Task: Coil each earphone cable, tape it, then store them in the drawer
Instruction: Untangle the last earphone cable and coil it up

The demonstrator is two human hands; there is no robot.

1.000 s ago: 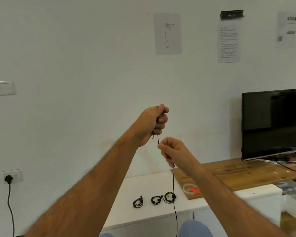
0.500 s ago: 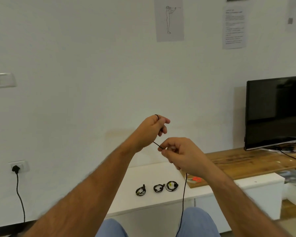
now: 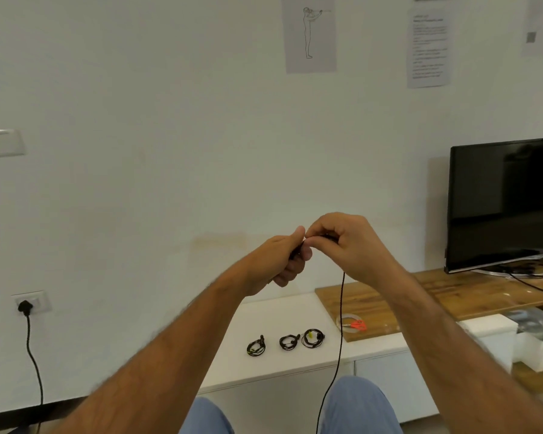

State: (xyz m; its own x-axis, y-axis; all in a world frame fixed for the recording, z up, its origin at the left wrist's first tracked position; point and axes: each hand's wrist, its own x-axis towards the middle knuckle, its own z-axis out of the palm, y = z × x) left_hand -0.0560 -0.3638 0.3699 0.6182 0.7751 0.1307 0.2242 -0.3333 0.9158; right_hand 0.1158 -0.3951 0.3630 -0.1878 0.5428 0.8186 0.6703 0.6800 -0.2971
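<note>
Two hands meet mid-air above the lap: left hand (image 3: 282,258) w/ fingers curled round a black earphone cable (image 3: 339,333), right hand (image 3: 342,245) pinching it at the fingertips, the rest hanging straight down btwn the knees. Three coiled earphones (image 3: 287,342) lie in a row on the white counter (image 3: 282,311), w/ a tape roll (image 3: 351,323) just right of them on a wooden board (image 3: 445,296).
</note>
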